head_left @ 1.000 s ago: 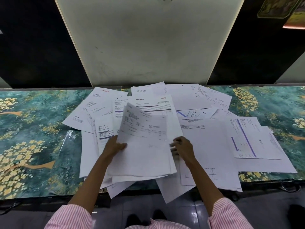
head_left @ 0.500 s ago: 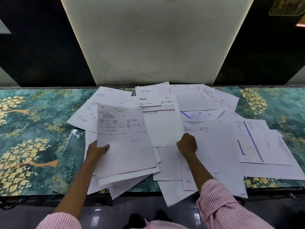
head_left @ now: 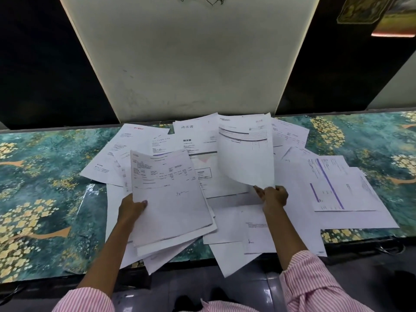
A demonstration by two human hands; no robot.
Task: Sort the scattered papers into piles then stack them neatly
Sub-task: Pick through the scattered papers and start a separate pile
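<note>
Near the worktop's front edge, left hand [head_left: 131, 207] pinches a gathered sheaf [head_left: 171, 199] by its left side. Right hand [head_left: 273, 195] pinches the lower corner of a single invoice sheet [head_left: 246, 154], raised and curling. Scattered papers [head_left: 337, 188] overlap mid-worktop; several overhang the front edge. Risk: the one-corner grip lets the sheet fold or slip; overhanging sheets could slide off if brushed.

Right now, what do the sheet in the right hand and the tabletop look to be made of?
The lifted sheet in the right hand looks like thin matte office paper: it curls from its pinched corner. The tabletop shows a teal and gold floral print with bright creased glare near its front, so it is probably a glossy plastic or vinyl cover; what lies beneath cannot be told.
</note>
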